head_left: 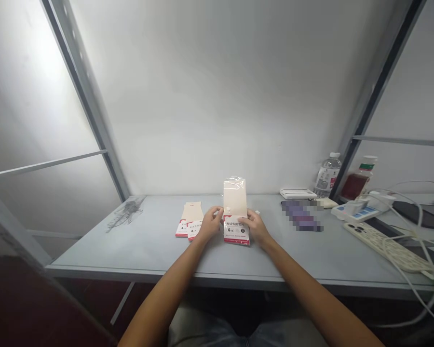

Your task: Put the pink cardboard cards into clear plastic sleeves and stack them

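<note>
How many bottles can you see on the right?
2: a clear plastic water bottle, and a dark red-filled bottle just right of it, beyond the metal post.

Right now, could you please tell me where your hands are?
Left hand and right hand on cream packet, clear wrap. Similar red-labelled packets beside left hand.

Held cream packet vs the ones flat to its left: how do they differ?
The cream-and-red plastic-wrapped packet stands up between the left hand and right hand, while the cream-and-red packets lie flat on the grey table. The held packet is single; the flat packets overlap. The held packet's clear wrap glints at the top; no such glint shows on the flat packets. Both share red-and-white printed labels.
</note>
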Tool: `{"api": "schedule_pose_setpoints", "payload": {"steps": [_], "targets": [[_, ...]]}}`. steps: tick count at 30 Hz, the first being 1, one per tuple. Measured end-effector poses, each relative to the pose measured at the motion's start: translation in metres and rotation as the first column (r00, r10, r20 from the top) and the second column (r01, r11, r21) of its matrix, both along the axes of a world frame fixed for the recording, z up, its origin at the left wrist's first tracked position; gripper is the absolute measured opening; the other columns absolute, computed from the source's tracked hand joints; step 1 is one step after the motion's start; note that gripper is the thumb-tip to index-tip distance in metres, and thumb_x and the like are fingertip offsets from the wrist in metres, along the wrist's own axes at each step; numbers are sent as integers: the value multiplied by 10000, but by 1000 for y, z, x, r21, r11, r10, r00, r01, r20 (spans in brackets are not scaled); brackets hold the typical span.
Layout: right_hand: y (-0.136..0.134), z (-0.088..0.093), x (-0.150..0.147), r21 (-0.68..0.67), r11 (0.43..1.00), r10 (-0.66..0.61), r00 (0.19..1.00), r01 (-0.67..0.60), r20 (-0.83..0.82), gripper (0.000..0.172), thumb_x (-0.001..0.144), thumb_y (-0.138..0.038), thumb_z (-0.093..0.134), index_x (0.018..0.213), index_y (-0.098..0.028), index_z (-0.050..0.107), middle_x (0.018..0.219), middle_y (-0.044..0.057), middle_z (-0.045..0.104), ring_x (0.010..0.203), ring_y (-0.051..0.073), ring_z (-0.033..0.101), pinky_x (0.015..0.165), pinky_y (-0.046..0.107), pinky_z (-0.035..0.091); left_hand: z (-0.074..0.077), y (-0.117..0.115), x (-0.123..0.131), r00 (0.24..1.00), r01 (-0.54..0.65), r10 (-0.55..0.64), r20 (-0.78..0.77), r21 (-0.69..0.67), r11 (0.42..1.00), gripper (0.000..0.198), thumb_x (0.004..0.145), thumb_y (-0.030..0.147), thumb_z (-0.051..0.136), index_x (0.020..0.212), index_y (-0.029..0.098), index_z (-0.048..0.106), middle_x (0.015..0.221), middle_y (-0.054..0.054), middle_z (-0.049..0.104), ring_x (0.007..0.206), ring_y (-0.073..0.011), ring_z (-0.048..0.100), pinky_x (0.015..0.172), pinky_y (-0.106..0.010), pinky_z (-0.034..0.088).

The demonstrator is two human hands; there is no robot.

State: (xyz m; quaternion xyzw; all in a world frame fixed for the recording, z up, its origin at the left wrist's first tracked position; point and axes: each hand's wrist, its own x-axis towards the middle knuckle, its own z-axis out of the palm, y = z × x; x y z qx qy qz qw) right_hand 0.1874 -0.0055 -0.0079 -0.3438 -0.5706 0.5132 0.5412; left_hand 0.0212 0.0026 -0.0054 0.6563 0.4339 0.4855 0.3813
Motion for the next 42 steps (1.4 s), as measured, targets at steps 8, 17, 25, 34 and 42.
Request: {"api": "schedule_pose_setpoints", "payload": {"steps": [8, 17, 25, 34, 42], "targets": [[-1, 0, 0, 2, 1000, 8, 1000, -8, 12, 291, 645, -265, 579, 917, -162, 584, 824, 45, 663, 741, 208, 604, 661, 337, 473, 1, -1, -1, 999, 31, -31, 22, 3, 1000, 362, 795, 500, 402, 866, 171, 534, 817, -37, 586, 594, -94, 542, 423, -185, 408], [0, -1, 1, -5, 1000, 18, 1000, -18, -16, 296, 650, -257, 591, 932, -166, 588, 838, 53, 668, 752, 215, 608, 655, 332, 475, 1, -1, -4, 992, 96, -94, 90, -19, 995, 370, 769, 524, 445, 858, 176, 537, 665, 1, 567, 552, -94, 520, 437, -192, 384], [2, -4, 1, -18, 999, 28, 998, -30, -61, 296, 639, -245, 602, 927, -173, 599, 785, 25, 675, 712, 205, 615, 647, 321, 472, 0, 1, -4, 986, 119, -114, 126, -37, 992, 367, 758, 526, 459, 832, 175, 539, 661, 3, 558, 560, -92, 523, 438, -188, 380], [2, -4, -1, -3, 1000, -22, 999, 22, 44, 319, 680, -329, 593, 952, -163, 566, 779, 34, 652, 692, 194, 603, 605, 299, 471, 0, -1, -4, 987, 133, -126, 100, -63, 989, 332, 688, 470, 577, 823, 168, 548, 674, -11, 589, 599, -112, 538, 472, -199, 376], [5, -11, -2, 13, 997, -83, 972, 82, 218, 423, 745, -565, 456, 717, -159, 572, 616, 31, 607, 583, 181, 558, 528, 285, 419, -8, 9, -4, 995, 9, -5, 99, -41, 999, 306, 700, 452, 569, 645, 154, 535, 597, 8, 528, 524, -77, 462, 486, -203, 352]]}}
